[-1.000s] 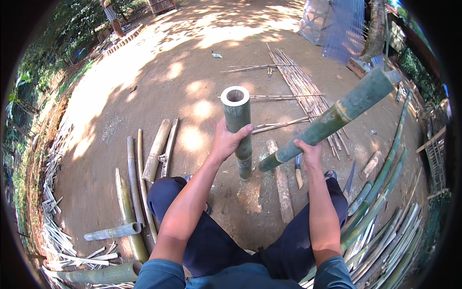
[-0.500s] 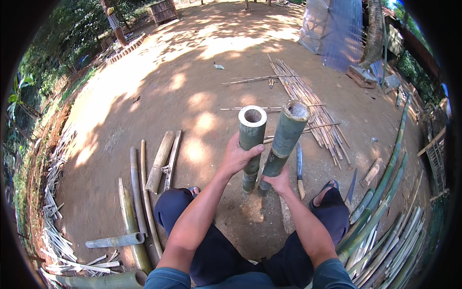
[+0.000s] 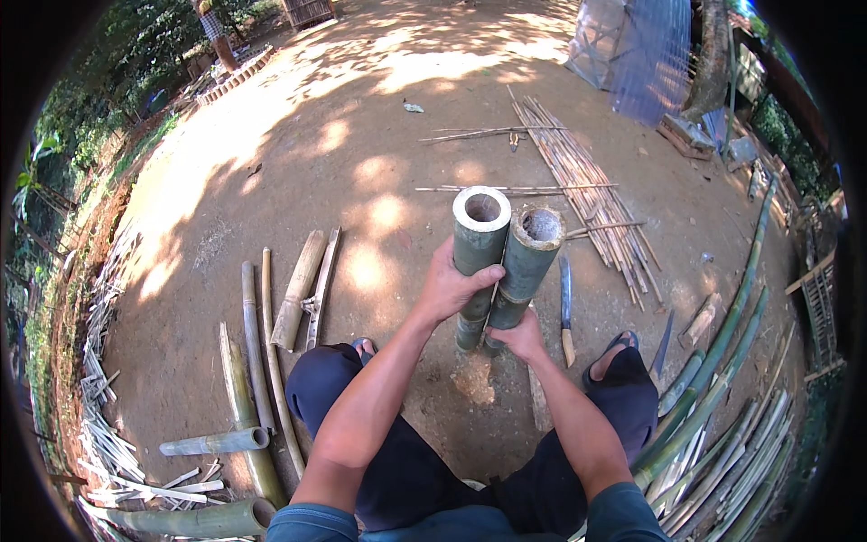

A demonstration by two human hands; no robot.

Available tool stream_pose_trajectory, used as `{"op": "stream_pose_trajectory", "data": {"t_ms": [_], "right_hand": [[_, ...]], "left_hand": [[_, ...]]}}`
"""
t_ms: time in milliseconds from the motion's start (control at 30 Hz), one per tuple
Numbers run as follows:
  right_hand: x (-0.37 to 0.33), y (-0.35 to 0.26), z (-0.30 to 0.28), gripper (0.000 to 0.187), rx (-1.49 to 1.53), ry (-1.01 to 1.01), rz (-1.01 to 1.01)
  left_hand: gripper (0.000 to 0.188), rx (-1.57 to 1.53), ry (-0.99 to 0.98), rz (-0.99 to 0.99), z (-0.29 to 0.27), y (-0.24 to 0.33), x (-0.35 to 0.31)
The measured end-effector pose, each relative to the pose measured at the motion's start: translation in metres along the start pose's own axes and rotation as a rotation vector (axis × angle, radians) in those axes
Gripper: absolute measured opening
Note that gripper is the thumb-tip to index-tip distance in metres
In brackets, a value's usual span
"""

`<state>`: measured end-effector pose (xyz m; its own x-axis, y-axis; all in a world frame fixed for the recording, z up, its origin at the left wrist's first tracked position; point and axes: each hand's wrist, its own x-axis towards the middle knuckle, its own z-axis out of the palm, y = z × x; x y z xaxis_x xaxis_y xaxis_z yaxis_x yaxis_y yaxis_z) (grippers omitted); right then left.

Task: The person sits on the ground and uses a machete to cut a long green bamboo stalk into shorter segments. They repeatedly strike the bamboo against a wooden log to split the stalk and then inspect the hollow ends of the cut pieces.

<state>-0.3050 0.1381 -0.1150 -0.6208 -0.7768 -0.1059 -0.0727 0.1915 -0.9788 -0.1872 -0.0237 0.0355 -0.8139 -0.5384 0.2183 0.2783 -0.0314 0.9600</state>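
Observation:
My left hand (image 3: 457,282) wraps round a green bamboo tube (image 3: 479,248) with a pale, thick-walled cut top. A second bamboo tube (image 3: 531,264), with a browner rim, leans against it on the right. Low down on that second tube, my right hand (image 3: 518,334) is closed with the thumb across its front. Both tubes stand close to upright, side by side and touching, their open ends facing up. Their lower ends are partly in view in front of my knees.
A long knife with a wooden handle (image 3: 567,307) lies to the right of the tubes. Thin bamboo sticks (image 3: 587,181) are spread beyond it. Bamboo poles (image 3: 713,361) and split strips (image 3: 741,461) lie at right. More bamboo pieces (image 3: 302,289) and a short tube (image 3: 212,442) lie at left.
The right tube has come down and in toward the left one, closing the gap between them. Their rims are now almost level. Both hands keep their hold.

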Motion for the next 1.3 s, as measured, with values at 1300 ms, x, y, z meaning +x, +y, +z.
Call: {"op": "stream_pose_trajectory", "data": {"t_ms": [1300], "right_hand": [[-0.019,-0.100,-0.013,0.063,-0.029,0.070,-0.461]], "left_hand": [[0.067,0.062,0.101,0.099,0.007,0.005,-0.014]]}}
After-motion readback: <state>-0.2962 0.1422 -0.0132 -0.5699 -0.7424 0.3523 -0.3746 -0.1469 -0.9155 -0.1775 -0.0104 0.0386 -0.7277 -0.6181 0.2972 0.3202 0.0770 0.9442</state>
